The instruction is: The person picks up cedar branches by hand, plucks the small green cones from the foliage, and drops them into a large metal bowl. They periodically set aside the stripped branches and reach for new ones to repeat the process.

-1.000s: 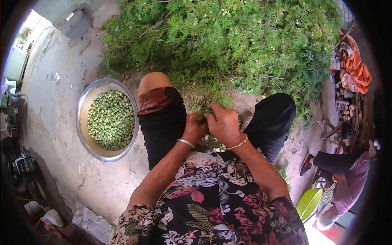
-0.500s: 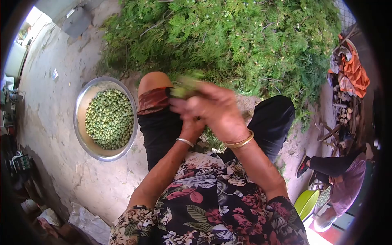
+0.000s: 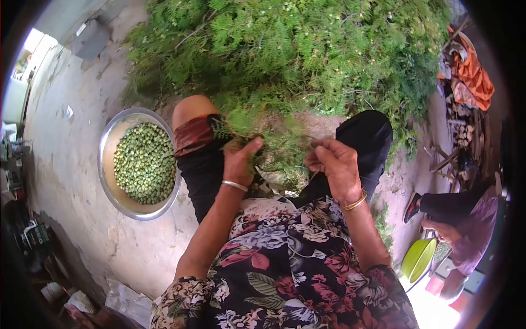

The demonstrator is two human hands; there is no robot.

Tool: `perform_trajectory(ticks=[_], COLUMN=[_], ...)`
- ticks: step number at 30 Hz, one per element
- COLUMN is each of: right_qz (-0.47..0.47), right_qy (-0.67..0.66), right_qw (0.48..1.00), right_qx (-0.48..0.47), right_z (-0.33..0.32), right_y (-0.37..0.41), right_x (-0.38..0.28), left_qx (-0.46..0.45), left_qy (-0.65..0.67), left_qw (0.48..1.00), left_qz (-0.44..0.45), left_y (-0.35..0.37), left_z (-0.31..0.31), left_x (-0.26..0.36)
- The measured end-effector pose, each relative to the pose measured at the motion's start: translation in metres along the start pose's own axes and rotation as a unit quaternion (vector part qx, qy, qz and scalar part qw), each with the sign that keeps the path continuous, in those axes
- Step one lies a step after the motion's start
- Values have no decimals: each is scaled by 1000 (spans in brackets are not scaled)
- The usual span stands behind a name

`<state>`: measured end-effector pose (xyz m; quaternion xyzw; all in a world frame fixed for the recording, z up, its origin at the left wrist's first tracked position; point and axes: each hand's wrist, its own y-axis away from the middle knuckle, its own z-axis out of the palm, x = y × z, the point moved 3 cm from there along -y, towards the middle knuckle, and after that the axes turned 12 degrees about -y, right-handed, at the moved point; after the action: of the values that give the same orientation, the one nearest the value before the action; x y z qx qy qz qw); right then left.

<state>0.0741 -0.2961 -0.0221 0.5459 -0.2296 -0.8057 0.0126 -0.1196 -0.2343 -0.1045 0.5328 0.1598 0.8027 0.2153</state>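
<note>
My left hand (image 3: 239, 164) is closed around a green conifer sprig (image 3: 241, 122), whose feathery tip rises above the fist over my knee. My right hand (image 3: 337, 167) is to the right of it, fingers curled and pinched together; whatever is between them is too small to make out. Between the hands, more loose greenery (image 3: 287, 156) lies low between my legs, partly blurred. A large heap of cut conifer branches (image 3: 318, 49) spreads in front of my knees. Left of my leg stands a metal basin (image 3: 104, 175) holding many small green cones (image 3: 143, 162).
At the lower right another person (image 3: 466, 236) sits beside a lime-green basin (image 3: 419, 260). An orange cloth (image 3: 474, 82) lies over stacked wood (image 3: 463, 131) on the right. A grey box (image 3: 90, 39) stands at the upper left, and a plastic sheet (image 3: 127, 301) lies at the lower left.
My hands, crossed close together before, have moved apart. The right went to the right and down; the left moved a little left. The sprig now shows upright in my left hand.
</note>
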Motion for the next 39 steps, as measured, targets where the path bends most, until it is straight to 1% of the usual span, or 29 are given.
perform_trajectory(ticks=[1,3,4,5,7,8,10,11,13,14,17,19,22,24,25,27,28,30,31,33,34,35,36,37,39], right_qz=[-4,20,25,24,0,-2,-31,-33,-73,-45,-49,-59,-51,-43,-43,-47,-46,12,13,18,20,20,20,36,56], right_qy=[-3,-23,-25,-30,12,6,78,73,22,24,54,41,47,105,105,171,171,158,160,115,117,117,117,96,11], right_qw=[1000,998,996,996,998,998,996,997,996,997,993,994,995,988,988,977,977,980,980,987,987,990,992,995,997], right_qx=[6,62,76,78,62,64,6,8,-45,-66,-90,-82,-77,-106,-105,-118,-118,-120,-120,-108,-109,-72,-36,-2,45], right_z=[-12,-32,-36,-38,-39,-39,-31,-25,-9,-8,2,10,11,9,8,10,8,3,2,-1,-7,-19,-31,-43,-61], right_y=[4,14,17,18,19,18,14,15,15,13,8,10,10,11,14,21,22,26,29,36,39,41,42,43,45], right_x=[5,16,20,23,26,25,19,18,12,13,5,-2,-4,0,-2,-9,-11,-10,-12,-14,-13,-13,-14,-14,-22], left_qx=[-7,-47,-81,-83,-147,-150,-148,-142,-145,-136,-117,-110,-97,-82,-83,-60,-60,-61,-61,-34,-32,-89,-143,-138,-123], left_qy=[-4,128,180,175,284,287,298,314,297,279,253,248,218,179,179,158,159,126,128,83,85,167,247,251,184], left_qw=[1000,991,980,981,947,944,940,935,941,948,958,961,971,979,979,982,982,984,984,989,989,980,958,958,974], left_qz=[-2,-4,-8,-8,-38,-59,-71,-80,-75,-72,-60,-48,-26,-54,-55,-86,-86,-109,-109,-120,-120,-53,16,20,51], left_y=[-3,-6,-8,-7,-2,-4,4,7,11,15,21,21,21,21,20,17,19,26,26,24,15,-4,-14,-14,-4], left_z=[-2,-8,-8,-10,-5,-6,3,7,12,16,20,20,19,17,15,12,15,22,22,19,7,-10,-20,-19,-20], left_x=[-1,-4,-3,-2,7,7,20,24,32,35,35,34,37,37,34,27,27,27,26,22,19,21,26,35,62])
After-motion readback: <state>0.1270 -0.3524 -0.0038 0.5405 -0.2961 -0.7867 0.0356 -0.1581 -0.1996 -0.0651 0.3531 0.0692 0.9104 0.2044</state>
